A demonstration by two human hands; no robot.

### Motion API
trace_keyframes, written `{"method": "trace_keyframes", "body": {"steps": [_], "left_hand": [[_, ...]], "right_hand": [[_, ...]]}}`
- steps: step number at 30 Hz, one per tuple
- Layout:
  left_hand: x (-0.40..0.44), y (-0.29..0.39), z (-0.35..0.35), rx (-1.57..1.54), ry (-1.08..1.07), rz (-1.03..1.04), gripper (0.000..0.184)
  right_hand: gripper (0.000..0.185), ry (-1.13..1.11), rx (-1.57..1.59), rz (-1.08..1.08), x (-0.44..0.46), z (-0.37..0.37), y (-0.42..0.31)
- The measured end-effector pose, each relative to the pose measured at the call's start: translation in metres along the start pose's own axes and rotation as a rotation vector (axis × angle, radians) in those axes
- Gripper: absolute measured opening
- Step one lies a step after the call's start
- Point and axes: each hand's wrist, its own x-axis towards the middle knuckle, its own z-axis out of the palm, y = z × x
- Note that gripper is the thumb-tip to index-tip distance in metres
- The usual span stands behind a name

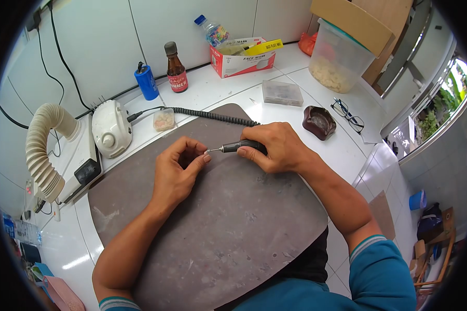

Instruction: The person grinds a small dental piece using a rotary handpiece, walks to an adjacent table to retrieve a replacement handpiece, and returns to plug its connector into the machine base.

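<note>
My right hand [277, 147] is closed around a black rotary handpiece [244, 146], whose thin metal bit points left. Pinched between the thumb and fingers of my left hand [179, 168] is a tiny pale piece [207, 153], too small to identify, and the bit's tip meets it or is very near it. Both hands are over a brown-grey mat [233, 217]. A coiled black cord [213, 114] runs along the mat's far edge from a white control box [111, 128] towards the handpiece.
Behind the mat stand a small clear box [164, 119], a blue cylinder [146, 83], a brown bottle [176, 70] and a mask box [244, 59]. A flat case [282, 93], dark ashtray [319, 123], glasses [347, 115] and tub [340, 57] are right. A ribbed hose [41, 150] arches left.
</note>
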Motion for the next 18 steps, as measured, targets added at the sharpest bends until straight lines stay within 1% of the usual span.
{"method": "trace_keyframes", "body": {"steps": [18], "left_hand": [[0.0016,-0.0059,0.0006,0.001,-0.006,0.003,0.014]], "right_hand": [[0.034,-0.008,-0.002,0.001,-0.0003,0.0006,0.0001]]}}
